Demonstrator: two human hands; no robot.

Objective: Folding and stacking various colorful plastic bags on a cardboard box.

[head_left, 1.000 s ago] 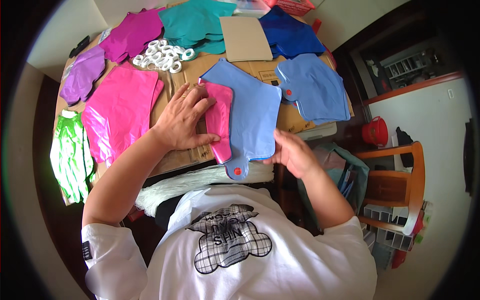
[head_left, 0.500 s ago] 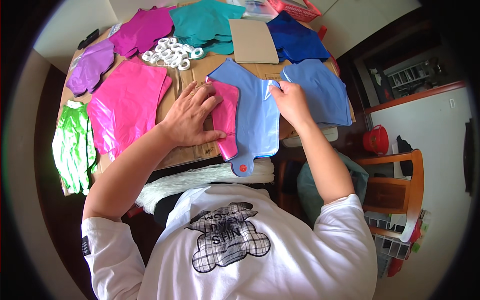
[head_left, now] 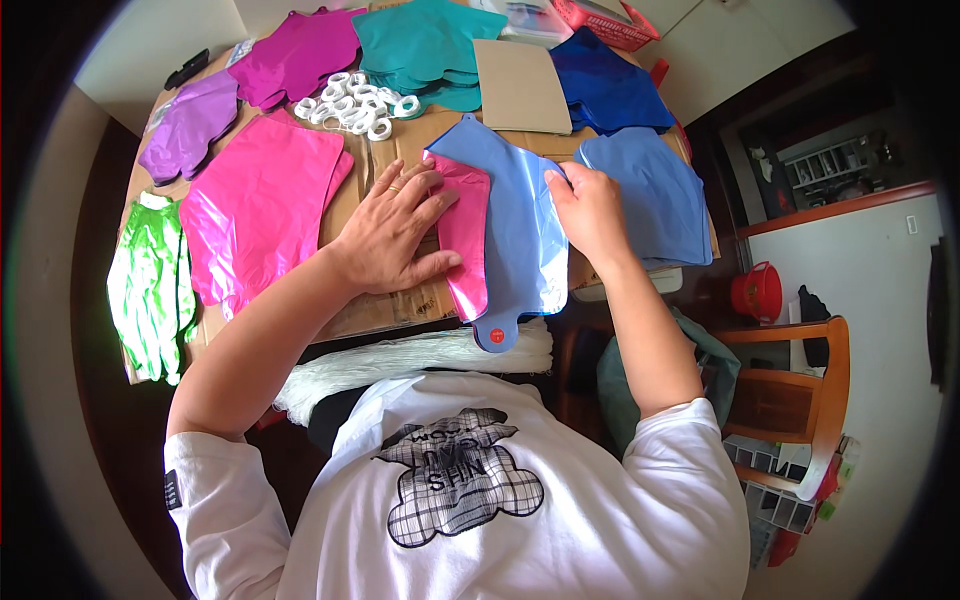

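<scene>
A flat, uninflated blue foil balloon (head_left: 515, 205) lies in front of me, its rounded tab with a red dot hanging over the table's near edge. On its left side lies a narrow pink foil strip (head_left: 463, 225), partly under my fingers; I cannot tell whether it is a folded part of the same balloon. My left hand (head_left: 402, 225) rests on and beside this strip, fingers stretched out and thumb apart. With thumb and fingers, my right hand (head_left: 588, 210) pinches the balloon's right edge, where the foil curls up and shines.
Cardboard covers the table (head_left: 385, 315). Around lie stacks of pink foil (head_left: 265, 205), teal foil (head_left: 425, 45), dark blue foil (head_left: 605, 85) and light blue foil (head_left: 655, 195), white ribbon rolls (head_left: 355, 100), and a beige card (head_left: 520, 85). A wooden chair (head_left: 790, 385) stands right.
My right hand has turned the balloon's right edge up slightly. My left hand remains on the pink strip, its thumb lifted a little higher along it. The whole view has shifted slightly.
</scene>
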